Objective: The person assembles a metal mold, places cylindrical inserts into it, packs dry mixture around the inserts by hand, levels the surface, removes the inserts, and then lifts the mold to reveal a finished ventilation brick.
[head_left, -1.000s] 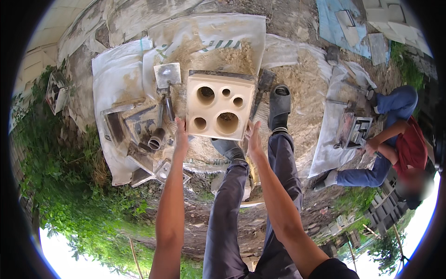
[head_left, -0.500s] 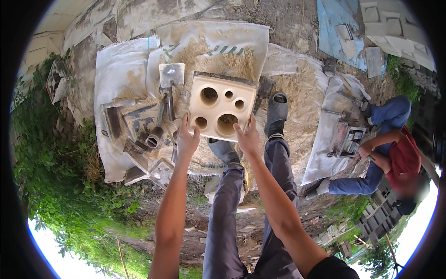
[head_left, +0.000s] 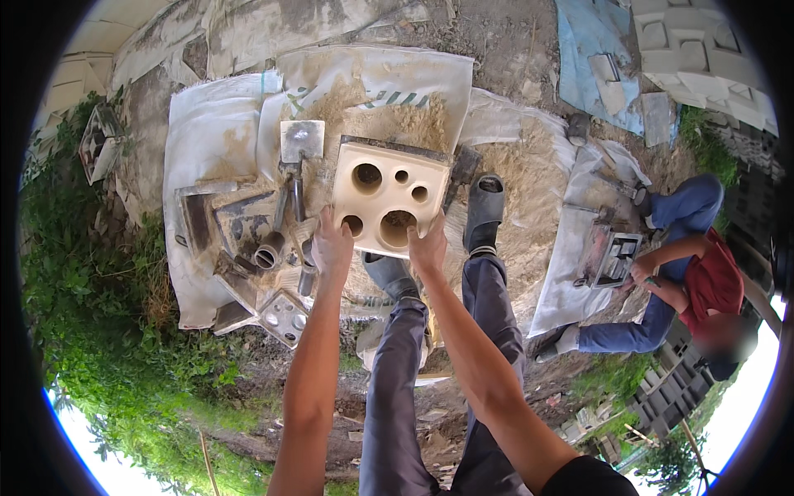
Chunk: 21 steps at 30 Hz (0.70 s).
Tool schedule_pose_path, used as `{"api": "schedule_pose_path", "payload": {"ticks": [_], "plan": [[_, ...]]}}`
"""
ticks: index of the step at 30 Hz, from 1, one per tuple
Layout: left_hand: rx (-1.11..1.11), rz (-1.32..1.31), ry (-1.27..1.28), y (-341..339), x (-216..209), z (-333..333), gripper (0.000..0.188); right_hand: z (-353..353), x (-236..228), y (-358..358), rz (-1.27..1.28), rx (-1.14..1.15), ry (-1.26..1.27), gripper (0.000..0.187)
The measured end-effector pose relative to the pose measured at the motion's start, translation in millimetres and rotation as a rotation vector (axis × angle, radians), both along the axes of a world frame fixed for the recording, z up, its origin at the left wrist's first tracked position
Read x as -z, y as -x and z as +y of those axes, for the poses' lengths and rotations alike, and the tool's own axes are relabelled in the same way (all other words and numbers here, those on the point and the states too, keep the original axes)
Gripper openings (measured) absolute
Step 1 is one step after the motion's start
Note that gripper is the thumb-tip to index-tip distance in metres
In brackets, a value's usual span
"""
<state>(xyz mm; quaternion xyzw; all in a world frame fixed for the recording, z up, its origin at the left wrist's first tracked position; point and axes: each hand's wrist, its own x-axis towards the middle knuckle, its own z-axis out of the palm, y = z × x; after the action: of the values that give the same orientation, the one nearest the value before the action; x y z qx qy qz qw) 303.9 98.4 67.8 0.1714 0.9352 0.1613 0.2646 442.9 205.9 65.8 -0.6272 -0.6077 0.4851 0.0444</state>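
Between my hands is a pale cream block [head_left: 379, 197] with several round holes of different sizes through its face and a dark edge along its far side. My left hand [head_left: 333, 246] grips its near left corner, and my right hand [head_left: 428, 248] holds the near right corner, thumb by the largest hole. Fingers under the block are hidden. Left of it lie a square metal plate with a handle [head_left: 303, 142] and a short metal pipe [head_left: 268, 250]. A metal plate with round holes [head_left: 284, 317] rests near my left forearm.
Sandy white sacks [head_left: 219, 124] cover the ground. Dark metal frames [head_left: 198, 221] lie at the left. At the right a person in a red shirt [head_left: 713, 285] crouches, hands at a metal mould [head_left: 617, 259]. Green plants [head_left: 99, 281] grow along the left; a blue sheet [head_left: 579, 58] lies far right.
The block and both hands shift slightly left and nearer in the picture, and the whole scene slides a little too. Both hands keep their hold.
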Motion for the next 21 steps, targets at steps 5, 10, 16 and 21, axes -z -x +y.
{"api": "schedule_pose_path", "payload": {"ticks": [5,10,16,21], "plan": [[-0.071,-0.065,0.078,-2,2,13,0.051,12,-7,-2,-0.003,0.005,0.055,0.068],[-0.093,0.005,-0.147,-2,0,-1,0.044,30,-26,-9,0.183,0.025,0.192,0.061],[-0.402,-0.230,-0.289,7,-14,31,0.057,69,-5,-18,0.474,0.301,0.519,0.074],[-0.421,-0.359,-0.155,41,-6,49,0.079,95,1,-5,0.432,0.283,0.731,0.084]]}}
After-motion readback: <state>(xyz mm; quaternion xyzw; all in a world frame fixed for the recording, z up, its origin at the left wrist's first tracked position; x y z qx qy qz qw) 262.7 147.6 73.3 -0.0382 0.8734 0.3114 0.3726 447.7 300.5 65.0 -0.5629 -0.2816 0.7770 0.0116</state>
